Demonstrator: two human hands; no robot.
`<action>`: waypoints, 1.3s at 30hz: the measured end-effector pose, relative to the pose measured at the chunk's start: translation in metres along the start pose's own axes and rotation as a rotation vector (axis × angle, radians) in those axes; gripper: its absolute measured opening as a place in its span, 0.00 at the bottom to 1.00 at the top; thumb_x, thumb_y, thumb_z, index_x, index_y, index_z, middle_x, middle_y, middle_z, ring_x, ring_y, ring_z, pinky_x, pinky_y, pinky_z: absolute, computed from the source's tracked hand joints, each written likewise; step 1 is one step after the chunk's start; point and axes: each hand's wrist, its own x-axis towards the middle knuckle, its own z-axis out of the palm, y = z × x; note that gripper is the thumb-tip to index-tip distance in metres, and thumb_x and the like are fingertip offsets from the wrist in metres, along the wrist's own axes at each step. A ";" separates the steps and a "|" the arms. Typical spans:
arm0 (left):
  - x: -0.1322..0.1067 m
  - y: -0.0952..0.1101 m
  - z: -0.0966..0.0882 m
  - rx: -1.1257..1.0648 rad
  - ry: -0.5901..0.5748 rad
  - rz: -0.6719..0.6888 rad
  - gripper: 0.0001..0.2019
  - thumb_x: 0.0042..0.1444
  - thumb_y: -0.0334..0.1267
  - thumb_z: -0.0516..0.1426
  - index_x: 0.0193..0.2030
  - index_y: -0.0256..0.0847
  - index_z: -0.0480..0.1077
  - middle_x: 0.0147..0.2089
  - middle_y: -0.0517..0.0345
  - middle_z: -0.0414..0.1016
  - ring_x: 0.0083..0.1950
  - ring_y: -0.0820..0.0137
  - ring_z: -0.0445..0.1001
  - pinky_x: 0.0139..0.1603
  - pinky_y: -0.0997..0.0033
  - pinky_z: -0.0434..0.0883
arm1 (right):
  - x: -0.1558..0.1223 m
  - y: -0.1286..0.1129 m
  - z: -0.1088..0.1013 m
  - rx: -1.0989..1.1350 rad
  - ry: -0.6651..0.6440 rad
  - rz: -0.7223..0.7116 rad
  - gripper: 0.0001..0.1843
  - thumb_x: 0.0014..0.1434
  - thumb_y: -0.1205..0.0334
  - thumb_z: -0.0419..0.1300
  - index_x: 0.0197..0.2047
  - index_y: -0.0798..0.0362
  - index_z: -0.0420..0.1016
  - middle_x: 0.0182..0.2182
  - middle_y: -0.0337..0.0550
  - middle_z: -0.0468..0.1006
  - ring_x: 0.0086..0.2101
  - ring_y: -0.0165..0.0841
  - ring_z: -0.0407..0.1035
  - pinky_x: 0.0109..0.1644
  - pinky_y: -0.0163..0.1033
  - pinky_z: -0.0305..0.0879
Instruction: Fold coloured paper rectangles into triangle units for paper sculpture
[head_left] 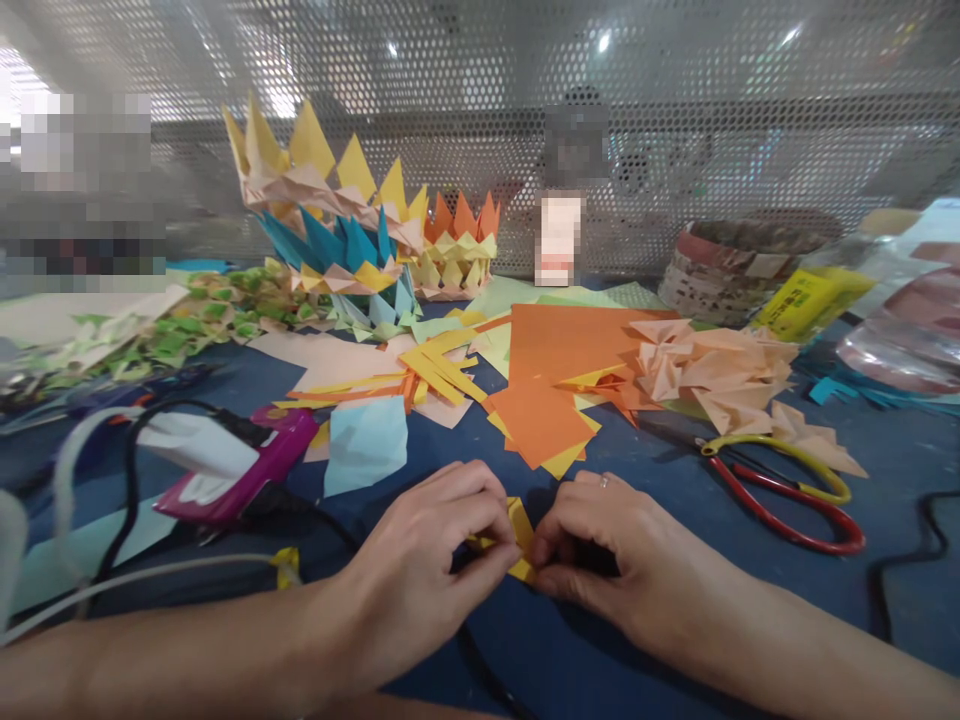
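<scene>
Between my hands, low over the blue table, is a small folded piece of yellow paper (520,530). My left hand (442,550) pinches its left part between thumb and fingers. My right hand (600,545), a ring on one finger, pinches the right part. Fingers cover much of the folded paper, so its full shape is hidden. Just beyond my hands lie orange paper squares (541,420) over yellow ones. Yellow paper strips (439,370) are scattered to their left. A light blue paper piece (366,443) lies beyond my left hand.
Scissors (787,490) with red and yellow handles lie right. Folded peach paper pieces (712,365) sit behind them. At left are a purple power strip (244,465) and cables. Folded-paper crowns (352,250) stand at the back, a woven basket (731,265) and a yellow-labelled bottle (814,295) back right.
</scene>
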 end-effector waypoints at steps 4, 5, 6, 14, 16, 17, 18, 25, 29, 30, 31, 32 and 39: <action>0.000 0.000 -0.001 0.002 -0.008 -0.006 0.08 0.58 0.26 0.54 0.30 0.39 0.67 0.35 0.60 0.68 0.38 0.71 0.68 0.39 0.71 0.64 | 0.000 -0.003 -0.004 -0.007 -0.033 0.013 0.07 0.53 0.70 0.67 0.31 0.51 0.73 0.27 0.33 0.74 0.30 0.28 0.67 0.38 0.36 0.56; 0.000 0.000 -0.001 0.006 -0.010 -0.006 0.08 0.58 0.26 0.54 0.30 0.39 0.67 0.35 0.59 0.69 0.38 0.71 0.68 0.39 0.71 0.64 | 0.000 -0.004 -0.005 -0.003 -0.039 0.016 0.07 0.53 0.71 0.67 0.31 0.51 0.73 0.28 0.33 0.74 0.30 0.28 0.67 0.38 0.36 0.56; 0.000 0.001 -0.001 0.008 -0.010 -0.006 0.08 0.58 0.26 0.54 0.30 0.39 0.67 0.35 0.59 0.69 0.38 0.70 0.68 0.39 0.70 0.64 | 0.000 -0.004 -0.006 0.003 -0.043 0.018 0.07 0.53 0.71 0.67 0.31 0.51 0.73 0.28 0.33 0.74 0.30 0.28 0.67 0.38 0.36 0.56; -0.001 0.001 -0.002 0.005 -0.014 -0.025 0.07 0.59 0.25 0.54 0.31 0.40 0.66 0.37 0.60 0.68 0.40 0.70 0.68 0.40 0.70 0.64 | 0.003 -0.004 -0.007 0.020 -0.058 0.022 0.08 0.53 0.70 0.67 0.32 0.51 0.72 0.29 0.33 0.74 0.31 0.29 0.66 0.39 0.36 0.57; -0.001 0.000 -0.002 0.001 -0.014 -0.030 0.07 0.60 0.25 0.53 0.33 0.40 0.66 0.37 0.59 0.68 0.41 0.70 0.68 0.41 0.71 0.64 | 0.002 -0.003 -0.007 0.022 -0.057 0.021 0.08 0.53 0.70 0.67 0.33 0.51 0.72 0.30 0.33 0.75 0.32 0.29 0.67 0.39 0.36 0.57; -0.001 -0.001 -0.002 -0.003 -0.011 -0.031 0.08 0.60 0.24 0.52 0.34 0.41 0.65 0.37 0.59 0.68 0.41 0.70 0.68 0.41 0.71 0.65 | 0.001 -0.003 -0.007 0.024 -0.056 0.018 0.08 0.53 0.70 0.67 0.33 0.51 0.72 0.30 0.33 0.75 0.32 0.29 0.67 0.39 0.36 0.57; -0.001 -0.001 -0.002 -0.009 -0.008 -0.030 0.08 0.60 0.24 0.52 0.35 0.41 0.65 0.38 0.60 0.68 0.41 0.70 0.68 0.41 0.71 0.65 | 0.000 -0.002 -0.006 0.027 -0.057 0.013 0.08 0.53 0.70 0.67 0.33 0.51 0.72 0.30 0.34 0.75 0.32 0.29 0.67 0.39 0.36 0.57; -0.005 -0.003 -0.003 -0.001 -0.013 -0.018 0.13 0.59 0.19 0.47 0.40 0.43 0.62 0.42 0.59 0.67 0.44 0.70 0.67 0.45 0.71 0.66 | -0.001 -0.002 -0.006 0.027 -0.058 0.006 0.08 0.54 0.70 0.66 0.33 0.50 0.71 0.30 0.34 0.75 0.33 0.30 0.67 0.40 0.37 0.57; -0.008 -0.001 -0.005 0.071 -0.057 0.059 0.19 0.59 0.18 0.44 0.51 0.43 0.61 0.49 0.55 0.67 0.51 0.69 0.66 0.52 0.69 0.66 | 0.000 -0.003 -0.007 0.025 -0.065 0.017 0.08 0.54 0.71 0.65 0.34 0.50 0.72 0.32 0.34 0.76 0.33 0.30 0.68 0.40 0.37 0.57; -0.009 -0.001 -0.006 0.112 -0.066 0.089 0.22 0.59 0.18 0.44 0.55 0.42 0.60 0.51 0.54 0.66 0.53 0.68 0.65 0.54 0.68 0.65 | 0.000 -0.003 -0.007 0.026 -0.066 0.017 0.08 0.54 0.72 0.65 0.34 0.50 0.71 0.32 0.34 0.76 0.34 0.30 0.68 0.41 0.37 0.57; -0.010 0.000 -0.006 0.161 -0.077 0.120 0.23 0.59 0.18 0.43 0.57 0.42 0.60 0.53 0.53 0.66 0.55 0.67 0.65 0.55 0.67 0.65 | 0.000 -0.003 -0.007 0.026 -0.066 0.017 0.09 0.53 0.72 0.65 0.34 0.51 0.71 0.32 0.34 0.76 0.34 0.29 0.68 0.41 0.36 0.57; -0.012 0.001 -0.007 0.216 -0.091 0.159 0.23 0.59 0.18 0.42 0.57 0.41 0.61 0.54 0.52 0.67 0.55 0.66 0.65 0.55 0.66 0.66 | 0.000 -0.002 -0.006 0.025 -0.067 0.016 0.09 0.53 0.73 0.65 0.33 0.51 0.71 0.31 0.33 0.75 0.34 0.29 0.68 0.41 0.36 0.57; -0.016 0.008 -0.007 0.561 0.033 0.537 0.17 0.66 0.26 0.42 0.43 0.33 0.73 0.36 0.52 0.79 0.34 0.65 0.74 0.38 0.64 0.70 | 0.001 -0.002 -0.006 0.001 -0.080 0.021 0.08 0.54 0.71 0.65 0.32 0.51 0.70 0.30 0.33 0.74 0.32 0.29 0.67 0.39 0.36 0.56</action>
